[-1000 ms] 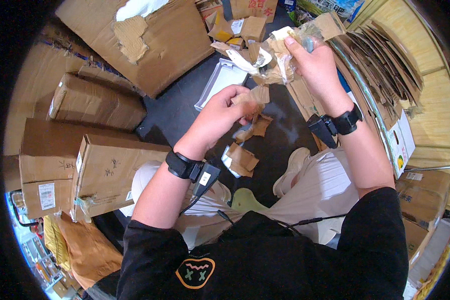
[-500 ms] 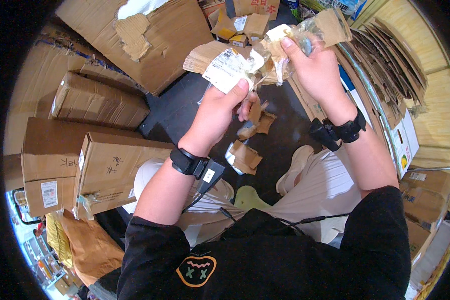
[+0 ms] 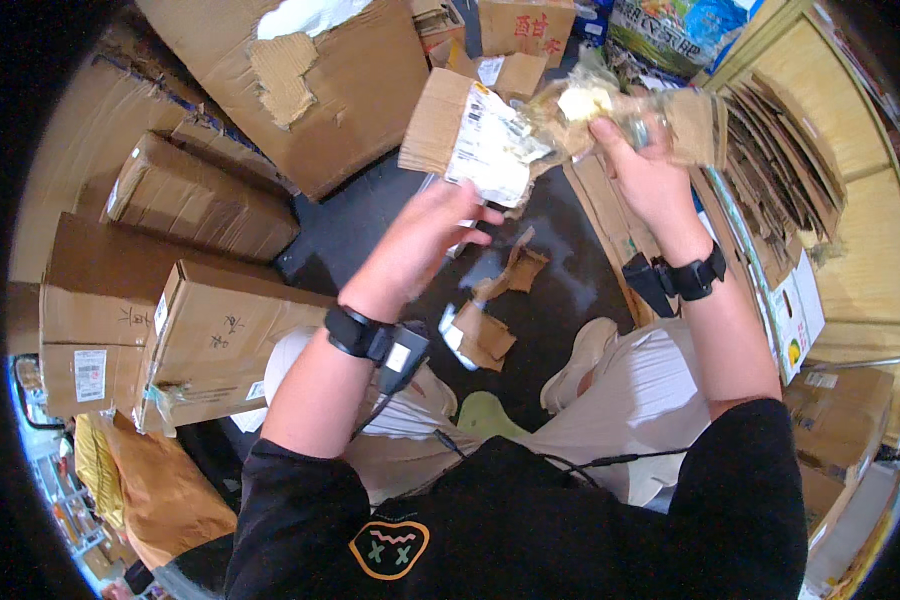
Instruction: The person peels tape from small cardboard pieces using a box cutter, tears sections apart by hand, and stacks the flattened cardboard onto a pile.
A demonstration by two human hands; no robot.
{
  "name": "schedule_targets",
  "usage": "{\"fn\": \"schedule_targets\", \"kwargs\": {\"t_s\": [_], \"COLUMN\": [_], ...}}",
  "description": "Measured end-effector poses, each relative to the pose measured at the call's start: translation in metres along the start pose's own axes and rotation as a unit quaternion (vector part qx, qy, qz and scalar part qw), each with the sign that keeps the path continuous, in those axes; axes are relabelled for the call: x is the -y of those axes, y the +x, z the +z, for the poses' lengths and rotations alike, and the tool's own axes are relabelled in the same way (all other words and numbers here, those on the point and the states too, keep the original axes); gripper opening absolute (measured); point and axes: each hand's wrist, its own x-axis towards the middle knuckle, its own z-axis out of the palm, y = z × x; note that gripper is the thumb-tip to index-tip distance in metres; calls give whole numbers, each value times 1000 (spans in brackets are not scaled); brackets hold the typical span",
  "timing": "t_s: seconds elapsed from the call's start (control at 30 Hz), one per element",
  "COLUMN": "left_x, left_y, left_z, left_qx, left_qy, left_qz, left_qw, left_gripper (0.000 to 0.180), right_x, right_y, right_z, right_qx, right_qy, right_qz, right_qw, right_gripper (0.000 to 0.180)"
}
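Note:
A torn strip of brown cardboard [image 3: 438, 120] and crumpled clear tape stretches across the upper middle. A white printed label [image 3: 492, 150], ragged along one edge, is stuck to its left part. My right hand [image 3: 650, 185] grips the strip's right part, thumb on top, and the cardboard end sticks out past the fingers. Just below the label is my left hand [image 3: 435, 230], somewhat blurred, its fingers apart and holding nothing. Whether its fingertips still brush the label's lower edge is hard to see. Torn cardboard scraps [image 3: 483, 335] lie on the dark floor between my feet.
Tall cardboard boxes [image 3: 235, 335] stand at the left, and a big torn box [image 3: 320, 95] leans at the back left. Flattened cardboard sheets [image 3: 785, 150] are stacked at the right against a pale wooden panel [image 3: 860, 200]. Colourful plastic bags [image 3: 680, 35] lie at the far right.
My left hand has let go of the labelled part and moved down, fingers spreading. In my right hand the strip has shifted rightward and hangs more stretched out.

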Motion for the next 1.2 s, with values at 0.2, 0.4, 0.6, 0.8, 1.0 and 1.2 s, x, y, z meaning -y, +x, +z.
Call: {"fn": "schedule_targets", "kwargs": {"t_s": [0.2,0.4,0.6,0.8,1.0,1.2], "left_x": [-53,-46,-51,-60,-58,-46], "left_y": [6,4,-4,2,-1,1], "left_z": [-28,-18,-23,-40,-29,-13], "left_qx": [-11,-34,-242,-374,-302,-128], "left_qy": [-28,231,296,369,535,610], "left_qz": [5,19,199,326,451,521], "left_qw": [1000,972,902,786,647,584], "left_gripper": [63,28,25,19,13,21], "right_x": [25,35,38,-9,77,111], "right_y": [-12,-14,-6,21,-12,-32], "right_z": [-15,-17,-13,-25,-14,19], "right_qx": [149,86,56,116,-91,4], "right_qy": [156,39,25,-156,-123,-161], "right_qz": [-25,-290,-184,-97,-220,-262], "right_qw": [976,952,981,976,963,952], "right_gripper": [30,21,53,47,29,40]}}
